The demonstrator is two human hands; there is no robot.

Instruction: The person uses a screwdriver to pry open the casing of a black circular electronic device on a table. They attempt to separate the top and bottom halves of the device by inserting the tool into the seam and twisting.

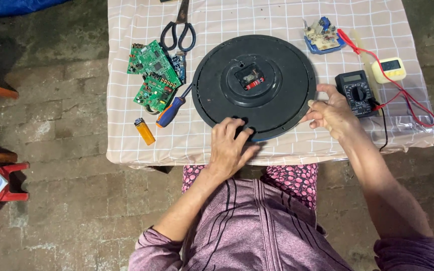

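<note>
Worn brick floor (61,100), checked cloth over table (126,145), red stool (13,180) at left, dim light

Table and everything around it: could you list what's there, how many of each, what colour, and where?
wall clock, face down: 1, black, table centre
table: 1, checked cloth
scissors: 1, black handles, above clock's left
circuit boards: 2, green, left of clock
screwdriver: 1, blue and orange handle, beside boards
lighter: 1, orange, near left edge
multimeter: 1, black, right of clock
small meter: 1, yellow, far right
small part on blue base: 1, top right
stool: 1, red, floor left
left hand: on clock's near rim
right hand: on clock's right rim
</note>
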